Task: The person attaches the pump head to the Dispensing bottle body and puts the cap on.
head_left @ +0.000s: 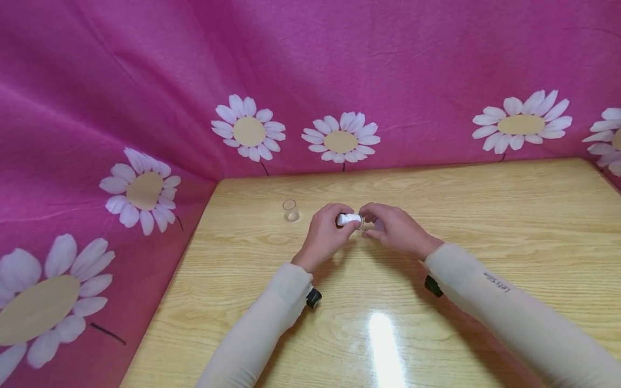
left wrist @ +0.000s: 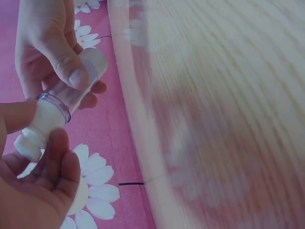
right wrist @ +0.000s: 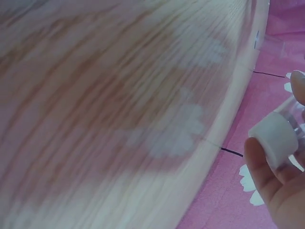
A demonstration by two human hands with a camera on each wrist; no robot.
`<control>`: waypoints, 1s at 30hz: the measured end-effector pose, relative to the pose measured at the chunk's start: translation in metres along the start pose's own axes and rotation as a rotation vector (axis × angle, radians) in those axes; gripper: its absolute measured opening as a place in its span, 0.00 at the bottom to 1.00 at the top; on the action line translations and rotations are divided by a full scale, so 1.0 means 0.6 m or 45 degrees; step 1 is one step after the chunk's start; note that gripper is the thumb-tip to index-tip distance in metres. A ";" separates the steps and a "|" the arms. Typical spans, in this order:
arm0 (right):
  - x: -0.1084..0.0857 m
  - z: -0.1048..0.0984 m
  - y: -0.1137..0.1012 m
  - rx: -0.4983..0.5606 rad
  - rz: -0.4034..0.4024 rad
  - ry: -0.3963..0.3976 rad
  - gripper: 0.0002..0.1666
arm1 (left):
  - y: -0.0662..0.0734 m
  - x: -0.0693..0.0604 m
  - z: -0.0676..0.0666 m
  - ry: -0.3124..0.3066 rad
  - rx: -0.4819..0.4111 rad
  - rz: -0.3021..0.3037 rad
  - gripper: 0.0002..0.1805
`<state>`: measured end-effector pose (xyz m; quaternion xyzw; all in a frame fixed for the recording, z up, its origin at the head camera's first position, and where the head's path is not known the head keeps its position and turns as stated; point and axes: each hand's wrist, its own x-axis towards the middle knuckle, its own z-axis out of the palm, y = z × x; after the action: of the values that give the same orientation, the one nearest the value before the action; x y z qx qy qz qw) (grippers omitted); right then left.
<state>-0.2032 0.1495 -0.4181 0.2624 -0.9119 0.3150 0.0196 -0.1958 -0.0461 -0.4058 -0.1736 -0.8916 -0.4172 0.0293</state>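
Both hands meet over the table around a small bottle with a clear cylindrical body (left wrist: 71, 98) and a white end (left wrist: 94, 59). My left hand (head_left: 324, 233) pinches its white top part (head_left: 348, 219), which has a narrower white tip pointing left. A clear rim circles the joint between white part and body. My right hand (head_left: 395, 229) holds the clear body between thumb and fingers, as the left wrist view shows. In the right wrist view the white end (right wrist: 274, 136) faces the camera beside the fingertips. Left of both hands, a small clear cylindrical cup or cap (head_left: 291, 211) stands on the table.
The wooden table (head_left: 233, 269) has a glossy surface with a bright light reflection near its front. A pink cloth with white daisies (head_left: 412, 64) hangs behind and along the left side. Dark straps with small devices sit at both wrists.
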 end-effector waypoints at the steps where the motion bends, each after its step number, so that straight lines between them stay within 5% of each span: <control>1: 0.000 0.000 0.000 0.003 -0.001 -0.001 0.21 | 0.001 0.000 0.000 -0.005 0.003 0.015 0.13; 6: 0.001 -0.003 -0.001 0.014 0.012 -0.038 0.20 | -0.001 -0.002 -0.002 -0.019 0.005 0.040 0.15; 14: 0.002 -0.003 0.000 -0.002 0.039 -0.072 0.22 | -0.008 -0.009 -0.013 -0.071 -0.023 -0.102 0.28; 21: 0.017 0.000 0.002 0.024 0.081 -0.094 0.22 | -0.016 -0.023 -0.031 0.007 -0.074 -0.157 0.27; 30: 0.040 0.000 0.003 0.011 0.123 0.009 0.17 | -0.030 -0.028 -0.040 0.073 -0.079 -0.205 0.24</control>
<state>-0.2245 0.1395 -0.4143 0.2169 -0.9221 0.3204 0.0064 -0.1884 -0.0796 -0.4066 -0.0902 -0.8881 -0.4504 0.0159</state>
